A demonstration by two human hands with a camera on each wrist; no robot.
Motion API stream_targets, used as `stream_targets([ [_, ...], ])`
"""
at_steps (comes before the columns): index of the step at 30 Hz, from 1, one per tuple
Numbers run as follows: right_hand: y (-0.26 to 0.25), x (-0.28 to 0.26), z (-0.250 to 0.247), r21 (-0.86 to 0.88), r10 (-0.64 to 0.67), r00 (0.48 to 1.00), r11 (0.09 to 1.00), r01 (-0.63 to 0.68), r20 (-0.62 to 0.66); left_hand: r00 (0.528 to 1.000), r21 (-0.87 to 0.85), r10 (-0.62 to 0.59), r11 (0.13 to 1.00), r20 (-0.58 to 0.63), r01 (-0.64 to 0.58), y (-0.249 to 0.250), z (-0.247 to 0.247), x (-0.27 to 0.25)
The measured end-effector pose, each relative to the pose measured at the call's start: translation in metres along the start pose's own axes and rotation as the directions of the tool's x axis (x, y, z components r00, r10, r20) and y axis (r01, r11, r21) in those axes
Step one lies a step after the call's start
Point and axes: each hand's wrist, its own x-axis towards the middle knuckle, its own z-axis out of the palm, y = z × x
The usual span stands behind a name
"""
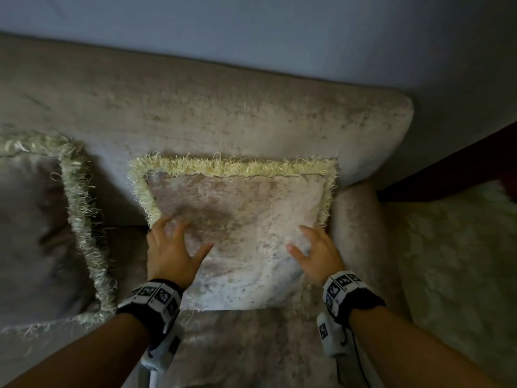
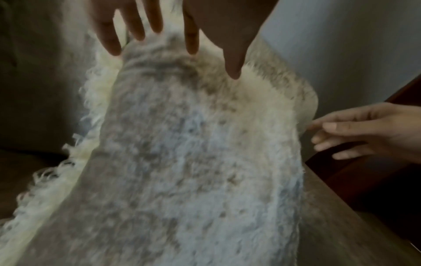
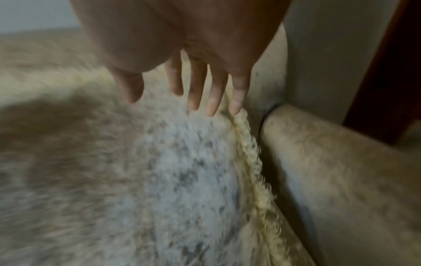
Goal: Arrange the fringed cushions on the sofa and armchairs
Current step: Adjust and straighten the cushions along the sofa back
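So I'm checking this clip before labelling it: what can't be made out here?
- Head view: the second fringed cushion is cut off by the left edge.
- Head view: the bottom fringe of the cushion being placed is out of sight.
- Right wrist view: motion blur smears the cushion face; whether the right hand touches it is unclear.
- Left wrist view: the left hand is cropped by the top edge.

A beige crushed-velvet sofa (image 1: 251, 113) with a padded backrest and a rounded armrest carries two cushions. A square pale velvet cushion with cream fringe (image 1: 240, 219) leans against the backrest, just beside the armrest. A second fringed velvet cushion (image 1: 33, 233) lies on the seat further along, apart from the first.
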Motion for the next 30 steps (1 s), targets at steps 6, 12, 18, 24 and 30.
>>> stream_targets([
  [6,-0.025,-0.054,-0.063,-0.225,-0.088,0.973,0.965,0.136,0.212,0.944,0.161,0.162,0.963,0.287,-0.214,0.055,-0.057,-0.033],
  [12,-0.039,-0.121,-0.115,-0.297,-0.219,0.956,0.916,0.271,0.196,0.879,0.266,0.234,0.893,0.416,-0.364,0.108,-0.113,-0.100],
  [18,-0.029,-0.219,-0.157,-0.324,-0.386,0.907,0.847,0.422,0.170,0.910,0.315,0.264,0.876,0.321,-0.365,0.156,-0.155,-0.212],
  [24,0.002,-0.318,-0.183,-0.347,-0.478,0.854,0.780,0.520,0.206,0.897,0.386,0.291,0.826,0.333,-0.411,0.196,-0.171,-0.329],
  [30,0.017,-0.381,-0.207,-0.386,-0.543,0.825,0.735,0.558,0.160,0.882,0.463,0.331,0.758,0.335,-0.460,0.221,-0.182,-0.400],
])
